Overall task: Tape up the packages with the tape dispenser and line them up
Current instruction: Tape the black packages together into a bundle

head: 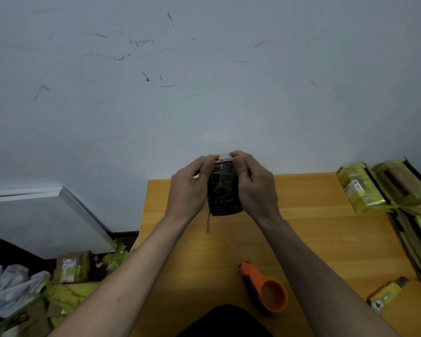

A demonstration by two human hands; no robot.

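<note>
Both hands are closed on one small dark package (223, 190), held up off the wooden table (326, 239) near its far edge. The left hand (190, 188) grips the left side and the right hand (255, 186) grips the right side, with the thumbs and fingertips of both meeting at the top end, where a pale strip of what looks like tape (224, 156) crosses the package. The view is dim there, so whether that strip is already stuck down or only being pulled over I cannot tell.

The step in hand seems to be smoothing tape over the top end. To do it well, keep the package squeezed firmly from both sides so it does not twist, and press the strip from the middle outward with the thumbs so no wrinkle or loose corner remains. A thin tail (207, 223) hangs from the lower left corner and probably wants pressing flat too.

The package is taller than it is wide: its long axis runs near to far, tipped up, with its broad dark face toward the person.

The orange tape dispenser (265, 288) lies untouched on the near part of the table, to the right. Yellow-wrapped packages (360, 188) sit at the far right edge.
</note>
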